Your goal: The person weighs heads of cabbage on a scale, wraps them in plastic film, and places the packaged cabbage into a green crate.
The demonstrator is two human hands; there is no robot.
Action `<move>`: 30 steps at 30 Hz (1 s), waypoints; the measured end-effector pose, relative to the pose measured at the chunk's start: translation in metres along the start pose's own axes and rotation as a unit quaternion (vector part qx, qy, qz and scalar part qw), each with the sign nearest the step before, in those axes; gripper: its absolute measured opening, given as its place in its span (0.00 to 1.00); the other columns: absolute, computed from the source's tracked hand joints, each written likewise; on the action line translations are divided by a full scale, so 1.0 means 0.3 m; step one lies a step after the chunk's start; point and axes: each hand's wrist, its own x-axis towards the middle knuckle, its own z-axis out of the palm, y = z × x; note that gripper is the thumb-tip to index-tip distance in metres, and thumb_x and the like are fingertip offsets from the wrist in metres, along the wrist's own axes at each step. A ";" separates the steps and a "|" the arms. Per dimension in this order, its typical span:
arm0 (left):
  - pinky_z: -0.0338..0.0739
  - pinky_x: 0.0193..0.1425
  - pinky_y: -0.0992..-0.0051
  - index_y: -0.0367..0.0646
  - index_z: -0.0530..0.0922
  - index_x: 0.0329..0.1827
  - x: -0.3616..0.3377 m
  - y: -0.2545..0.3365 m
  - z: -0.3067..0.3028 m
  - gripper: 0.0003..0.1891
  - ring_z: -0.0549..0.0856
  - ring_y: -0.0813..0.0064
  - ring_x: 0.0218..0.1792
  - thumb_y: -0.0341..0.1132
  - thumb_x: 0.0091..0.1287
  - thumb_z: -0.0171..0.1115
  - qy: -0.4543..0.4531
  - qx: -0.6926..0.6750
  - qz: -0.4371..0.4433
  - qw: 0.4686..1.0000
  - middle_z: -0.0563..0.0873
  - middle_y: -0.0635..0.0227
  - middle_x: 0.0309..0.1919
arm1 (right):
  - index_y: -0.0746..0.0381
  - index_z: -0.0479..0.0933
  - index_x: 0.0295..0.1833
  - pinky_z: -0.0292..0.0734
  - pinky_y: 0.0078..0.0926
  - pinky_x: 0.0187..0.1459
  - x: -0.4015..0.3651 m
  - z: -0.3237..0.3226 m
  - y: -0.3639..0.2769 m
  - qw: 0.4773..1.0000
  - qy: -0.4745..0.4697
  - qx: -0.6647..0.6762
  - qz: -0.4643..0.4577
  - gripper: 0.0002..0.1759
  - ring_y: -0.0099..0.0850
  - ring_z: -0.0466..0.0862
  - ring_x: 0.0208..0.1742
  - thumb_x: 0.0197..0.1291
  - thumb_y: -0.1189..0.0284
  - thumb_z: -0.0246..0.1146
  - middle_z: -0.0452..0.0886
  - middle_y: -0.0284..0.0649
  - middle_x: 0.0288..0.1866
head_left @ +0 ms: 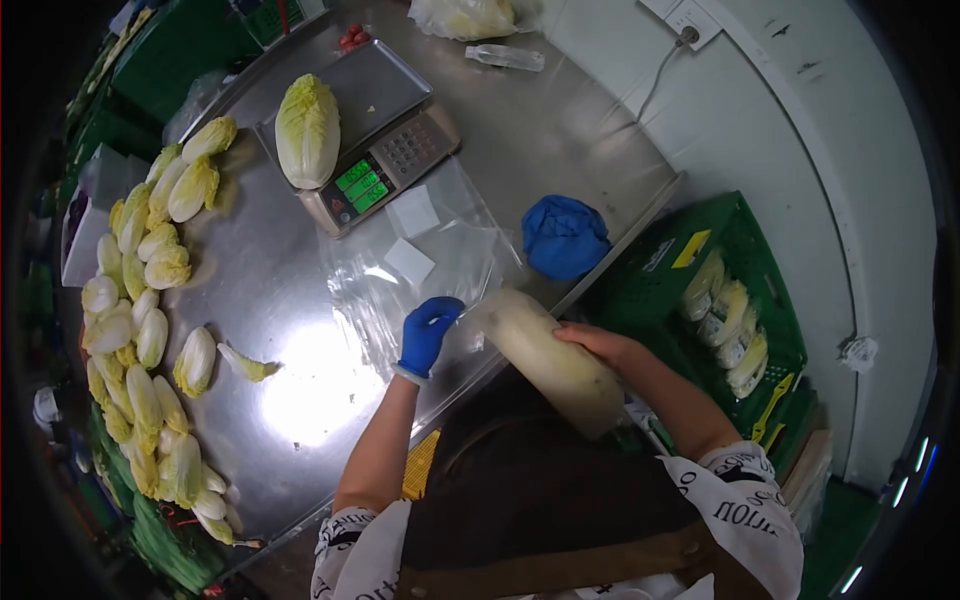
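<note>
A pale napa cabbage in a clear plastic bag (550, 362) lies slantwise in front of my apron, over the table's near edge. My right hand (598, 345), bare, grips it from the right side. My left hand (430, 335), in a blue glove, has thumb and fingers pinched together at the clear film by the bag's upper left end. Flat clear bags (365, 300) are spread on the table just beyond the left hand. Two white paper squares (409, 261) rest on them.
A digital scale (405, 150) with lit green digits bears another napa cabbage (308, 130). Many small cabbages (145, 395) are heaped along the left. A crumpled blue bundle (565, 237) sits near the right edge. Wrapped cabbages fill part of a green crate (745, 215).
</note>
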 end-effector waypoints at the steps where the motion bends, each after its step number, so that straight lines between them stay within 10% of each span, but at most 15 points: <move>1: 0.76 0.53 0.73 0.37 0.84 0.41 -0.002 -0.028 0.001 0.08 0.84 0.68 0.45 0.26 0.60 0.62 -0.002 0.076 0.020 0.997 0.86 0.60 0.40 | 0.61 0.54 0.74 0.68 0.35 0.62 -0.017 0.021 -0.008 1.000 -0.004 0.008 -0.012 0.44 0.32 0.74 0.61 0.58 0.51 0.61 0.70 0.44 0.64; 3: 0.76 0.51 0.72 0.37 0.84 0.40 0.009 -0.105 -0.013 0.07 0.84 0.66 0.45 0.26 0.61 0.60 -0.048 0.340 0.045 0.938 0.86 0.59 0.39 | 0.62 0.54 0.74 0.68 0.34 0.62 -0.061 0.067 -0.024 0.999 -0.013 0.017 -0.031 0.44 0.32 0.74 0.60 0.58 0.52 0.62 0.70 0.44 0.64; 8: 0.77 0.46 0.69 0.38 0.83 0.40 -0.004 -0.046 -0.002 0.06 0.84 0.67 0.39 0.28 0.64 0.61 0.056 -0.026 0.005 0.998 0.85 0.59 0.38 | 0.65 0.56 0.72 0.70 0.31 0.60 -0.053 0.080 -0.039 0.997 -0.047 -0.040 -0.054 0.41 0.31 0.75 0.59 0.59 0.55 0.61 0.72 0.45 0.62; 16: 0.69 0.60 0.61 0.42 0.80 0.43 -0.048 0.290 0.105 0.09 0.79 0.61 0.54 0.28 0.59 0.60 0.136 0.262 0.247 0.923 0.83 0.64 0.47 | 0.64 0.73 0.55 0.76 0.22 0.44 0.043 0.237 -0.106 0.994 0.050 -0.055 -0.075 0.26 0.25 0.80 0.42 0.60 0.54 0.60 0.80 0.38 0.43; 22: 0.64 0.67 0.54 0.42 0.78 0.43 -0.090 0.454 0.086 0.08 0.78 0.56 0.56 0.29 0.60 0.60 -0.125 0.144 0.354 0.916 0.80 0.61 0.55 | 0.60 0.72 0.57 0.75 0.29 0.53 0.196 0.282 -0.084 0.977 0.097 0.074 -0.176 0.20 0.29 0.79 0.51 0.66 0.60 0.53 0.78 0.41 0.51; 26: 0.49 0.74 0.51 0.44 0.77 0.56 -0.126 0.563 -0.048 0.20 0.65 0.53 0.68 0.42 0.62 0.60 0.171 0.318 0.249 0.899 0.76 0.61 0.60 | 0.61 0.68 0.62 0.72 0.31 0.58 0.199 0.379 -0.102 0.961 0.031 -0.059 -0.269 0.25 0.33 0.77 0.56 0.65 0.57 0.53 0.75 0.42 0.56; 30: 0.45 0.75 0.51 0.49 0.72 0.63 -0.207 0.483 -0.034 0.25 0.62 0.53 0.71 0.44 0.63 0.62 -0.030 0.306 0.273 0.912 0.74 0.66 0.63 | 0.63 0.63 0.66 0.71 0.33 0.59 0.250 0.436 -0.075 0.959 0.028 0.036 -0.281 0.29 0.33 0.75 0.58 0.64 0.58 0.55 0.73 0.43 0.58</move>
